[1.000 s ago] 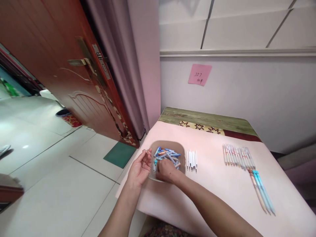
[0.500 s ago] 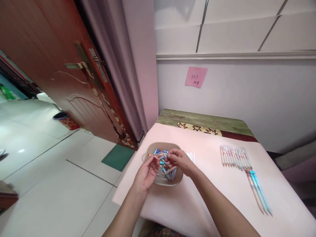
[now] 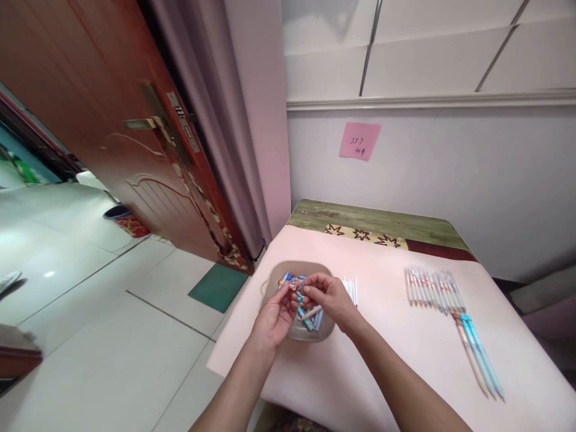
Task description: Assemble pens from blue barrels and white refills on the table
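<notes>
Over a beige plastic basket [image 3: 307, 336] of loose pen parts [image 3: 310, 321], both my hands are close together. Between its thumb and fingers, my left hand [image 3: 275, 318] pinches a short orange-brown pen part [image 3: 290, 287], its hollow end facing right. My right hand [image 3: 332, 298] has its thumb and forefinger pressed together just right of that part. What it holds is too small and hidden to name. Blue, light blue and brownish pieces lie in the basket, partly covered by my fingers.
Thin white sticks [image 3: 350, 289] lie right of the basket. Further right are a row of clear patterned pen barrels [image 3: 434, 291] and several longer pens [image 3: 480, 357], brown and light blue. A pink cloth [image 3: 382, 360] covers most of the table; a wooden door [image 3: 180, 180] stands left.
My hands have come slightly closer together over the basket, the left one bringing the orange-brown part nearer to my right fingers. The view has shifted slightly.
</notes>
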Motion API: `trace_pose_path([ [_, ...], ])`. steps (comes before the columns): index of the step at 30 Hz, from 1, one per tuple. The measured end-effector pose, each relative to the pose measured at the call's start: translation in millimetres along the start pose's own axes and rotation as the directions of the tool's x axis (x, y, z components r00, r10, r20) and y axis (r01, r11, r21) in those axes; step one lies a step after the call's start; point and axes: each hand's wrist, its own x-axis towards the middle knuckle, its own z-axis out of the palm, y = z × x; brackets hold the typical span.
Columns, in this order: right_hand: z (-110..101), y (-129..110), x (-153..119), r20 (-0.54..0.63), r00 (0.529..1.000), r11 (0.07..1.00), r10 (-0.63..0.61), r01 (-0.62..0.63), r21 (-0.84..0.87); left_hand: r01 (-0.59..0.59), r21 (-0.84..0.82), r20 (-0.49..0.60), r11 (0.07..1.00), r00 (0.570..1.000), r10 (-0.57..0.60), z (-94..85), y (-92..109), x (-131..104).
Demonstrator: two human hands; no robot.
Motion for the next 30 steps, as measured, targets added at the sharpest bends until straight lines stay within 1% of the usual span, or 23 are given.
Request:
trace_pose_path([
  [4,0,5,3,-0.02,0.999,0.999,0.039,-0.038,0.038,0.018,0.006,0.002,1.0,1.0,-0.018,-1.0,3,-6],
  [7,2,7,3,-0.018,0.999,0.999,0.026,-0.025,0.041,0.042,-0.014,-0.004,0.999,0.999,-0.042,-2.8,4,-8],
  [12,2,6,2,-0.061,0.998,1.0,-0.005,0.007,0.027,0.049,-0.082,-0.002,0.995,0.999,-0.05,-4.6,3,-2],
  [16,1,8,2,-0.099,0.995,1.0,-0.002,0.004,0.012,0.052,-0.043,0.015,0.998,0.999,-0.051,-4.6,1,-1],
  [20,2,13,4,-0.073,0.997,1.0,0.017,-0.018,-0.017,0.034,-0.007,0.011,0.999,0.999,-0.034,-4.9,-1,-3],
  [24,5,21,7,-0.061,0.997,0.996,0.042,-0.046,-0.07,0.027,0.037,0.031,0.999,0.999,-0.028,-9.5,0,-2],
  [26,6,24,9,-0.062,0.998,0.992,0.029,-0.036,-0.12,0.017,0.052,0.051,0.999,0.999,-0.019,-12.6,0,-1],
  [28,7,24,9,-0.064,0.998,0.975,-0.024,0.009,-0.223,0.007,0.065,0.073,0.998,0.997,-0.012,-15.1,0,0],
  [30,9,21,8,-0.061,0.994,0.929,-0.096,0.067,-0.363,0.009,0.083,0.077,0.997,0.997,-0.015,-16.7,-1,2],
])
